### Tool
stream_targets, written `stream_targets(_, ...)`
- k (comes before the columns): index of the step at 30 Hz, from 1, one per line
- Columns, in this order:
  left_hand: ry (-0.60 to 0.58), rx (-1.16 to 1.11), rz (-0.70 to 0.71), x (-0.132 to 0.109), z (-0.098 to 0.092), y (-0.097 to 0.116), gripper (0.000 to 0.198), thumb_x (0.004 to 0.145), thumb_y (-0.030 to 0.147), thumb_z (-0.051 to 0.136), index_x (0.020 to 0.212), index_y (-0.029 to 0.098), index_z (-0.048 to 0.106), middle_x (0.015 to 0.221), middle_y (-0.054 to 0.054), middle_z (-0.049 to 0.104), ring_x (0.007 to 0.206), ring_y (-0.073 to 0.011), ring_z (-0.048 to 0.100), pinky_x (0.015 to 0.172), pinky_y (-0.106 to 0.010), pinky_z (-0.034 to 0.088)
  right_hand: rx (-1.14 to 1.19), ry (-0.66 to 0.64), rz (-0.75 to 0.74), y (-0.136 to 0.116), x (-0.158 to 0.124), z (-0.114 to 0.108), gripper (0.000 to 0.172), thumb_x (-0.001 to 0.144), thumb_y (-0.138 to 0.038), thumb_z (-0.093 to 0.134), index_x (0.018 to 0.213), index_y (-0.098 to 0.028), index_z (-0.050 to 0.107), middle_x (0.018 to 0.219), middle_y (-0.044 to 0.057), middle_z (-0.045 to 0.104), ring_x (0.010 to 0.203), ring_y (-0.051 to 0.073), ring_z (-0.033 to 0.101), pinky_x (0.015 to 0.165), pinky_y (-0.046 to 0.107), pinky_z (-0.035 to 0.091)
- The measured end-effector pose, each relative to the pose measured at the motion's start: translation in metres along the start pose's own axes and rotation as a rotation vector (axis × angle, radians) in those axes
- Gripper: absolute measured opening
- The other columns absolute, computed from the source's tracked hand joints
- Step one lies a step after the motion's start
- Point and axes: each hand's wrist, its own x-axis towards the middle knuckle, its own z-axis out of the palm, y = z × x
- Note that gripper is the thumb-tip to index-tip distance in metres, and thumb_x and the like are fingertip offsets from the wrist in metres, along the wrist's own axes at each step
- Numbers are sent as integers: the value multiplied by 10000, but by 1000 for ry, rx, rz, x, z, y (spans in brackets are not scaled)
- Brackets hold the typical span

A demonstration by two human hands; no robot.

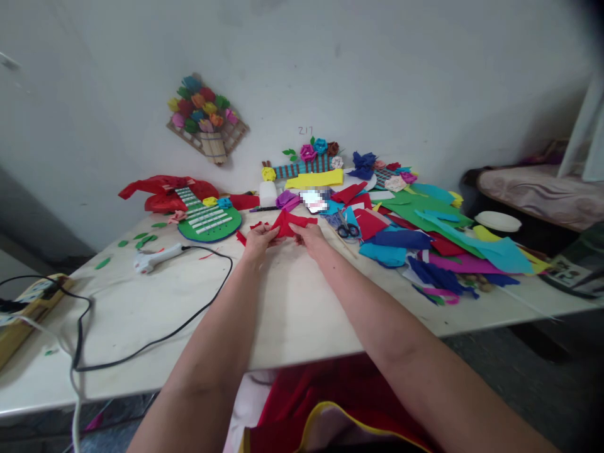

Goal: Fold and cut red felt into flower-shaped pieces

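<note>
Both my arms reach out over a white table (292, 308). My left hand (257, 241) and my right hand (312, 238) pinch the two sides of a piece of red felt (289, 222) that rests on the tabletop in front of me. The fingers of both hands are curled onto the felt's edges. Small red scraps (241, 238) lie just left of it.
A heap of coloured felt sheets (425, 239) covers the right half, with black-handled scissors (348, 229) near my right hand. A white glue gun (153, 259) with a black cord lies left, beside a green guitar-shaped craft (207, 221). A power strip (28, 302) sits far left.
</note>
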Motion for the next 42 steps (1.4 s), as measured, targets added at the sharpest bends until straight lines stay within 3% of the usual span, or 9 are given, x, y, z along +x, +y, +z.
stream_targets(4,-7,39,14,-1,0,0,337,521,323,771,694,130,556,589,-26,639,559,-169,639,521,-238,477,9,5,-7,1,1,1,139,657,-217,689,656,-124,587,442,-16,559,342,67,429,322,182,343)
stream_targets(7,-37,16,45,-3,0,2,433,594,332,720,956,144,575,611,-15,643,549,-167,639,531,-253,491,28,35,-2,1,2,0,145,660,-213,686,662,-124,571,423,-23,544,331,68,422,319,181,336)
stream_targets(10,-75,-53,92,-6,-1,6,561,632,300,666,1157,199,498,682,0,650,583,-165,647,579,-283,512,75,71,8,0,2,-1,149,661,-201,684,660,-127,555,403,-30,526,324,67,413,313,179,324)
stream_targets(16,-189,11,189,-10,1,7,385,572,229,727,936,163,621,751,-24,654,728,-158,632,730,-314,499,163,75,36,-5,1,-2,126,681,-188,666,664,-127,557,431,-20,548,332,66,415,313,181,314)
stream_targets(23,-55,118,221,-7,6,4,275,517,261,781,726,135,654,688,-31,647,665,-135,596,723,-289,467,200,68,48,-8,-2,-1,117,680,-169,665,672,-117,560,465,-4,578,337,68,431,326,188,330)
stream_targets(36,-62,170,238,-3,5,2,253,581,353,740,641,133,631,595,-27,628,580,-123,573,643,-263,460,202,47,36,-5,2,-2,116,684,-189,669,673,-124,573,449,-14,559,346,69,440,317,179,339)
stream_targets(42,-39,193,277,-2,6,1,280,526,310,774,705,150,631,615,-8,623,595,-129,583,633,-266,466,201,41,35,-4,2,-3,116,690,-198,669,672,-124,582,470,-10,576,347,66,437,321,181,340)
